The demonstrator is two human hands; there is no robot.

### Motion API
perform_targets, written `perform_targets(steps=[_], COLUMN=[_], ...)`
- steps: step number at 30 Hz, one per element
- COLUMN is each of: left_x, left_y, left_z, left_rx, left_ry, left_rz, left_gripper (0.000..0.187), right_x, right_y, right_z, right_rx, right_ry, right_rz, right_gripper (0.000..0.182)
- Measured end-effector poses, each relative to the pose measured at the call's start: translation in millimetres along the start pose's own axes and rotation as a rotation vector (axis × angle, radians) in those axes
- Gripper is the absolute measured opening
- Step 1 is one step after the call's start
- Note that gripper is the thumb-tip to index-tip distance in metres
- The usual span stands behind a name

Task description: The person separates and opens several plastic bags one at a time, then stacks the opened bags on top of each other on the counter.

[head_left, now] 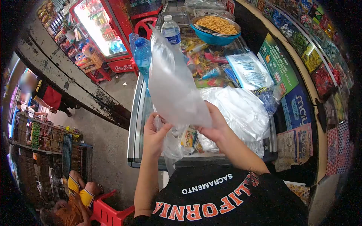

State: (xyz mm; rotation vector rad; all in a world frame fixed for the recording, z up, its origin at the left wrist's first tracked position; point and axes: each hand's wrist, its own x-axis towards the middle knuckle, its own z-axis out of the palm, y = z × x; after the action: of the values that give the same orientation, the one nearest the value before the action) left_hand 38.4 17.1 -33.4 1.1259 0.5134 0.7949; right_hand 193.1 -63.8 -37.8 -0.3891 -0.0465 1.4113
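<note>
A clear plastic bag (177,86) stands up in front of me, its pointed top reaching toward the bottles. My left hand (155,133) is closed on crumpled clear plastic at the bag's lower left. At the lower right, my right hand (214,126) pinches the bag's edge between thumb and fingers. Beyond that hand lies a heap of white plastic bags (241,113) on the glass-topped case (136,124). Below the held bag, some small yellow packets (187,138) show, along with loose clear plastic hanging under my left hand.
A blue bottle (142,56) and a clear water bottle (172,32) stand behind the bag. Farther back is a blue basin (217,37) of peanut-like snacks. A packaged stack (250,69) lies at right. Another person (73,199) sits at lower left near a red plastic stool (109,209).
</note>
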Motion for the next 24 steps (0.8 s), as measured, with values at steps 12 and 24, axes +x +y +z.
perform_targets(steps=[12, 24], left_x=[4.6, 2.6], left_y=[-44.0, -108.8], left_z=[-13.6, -78.0], left_rx=[0.245, 0.637], left_ry=[0.084, 0.056], left_rz=[-0.04, -0.082], left_gripper=[0.032, 0.01], right_x=[30.6, 61.6], right_y=[17.0, 11.9], right_z=[-36.0, -46.6], right_rx=[-0.769, -1.404], right_ry=[0.296, 0.489], right_rz=[-0.444, -0.869], right_gripper=[0.008, 0.02])
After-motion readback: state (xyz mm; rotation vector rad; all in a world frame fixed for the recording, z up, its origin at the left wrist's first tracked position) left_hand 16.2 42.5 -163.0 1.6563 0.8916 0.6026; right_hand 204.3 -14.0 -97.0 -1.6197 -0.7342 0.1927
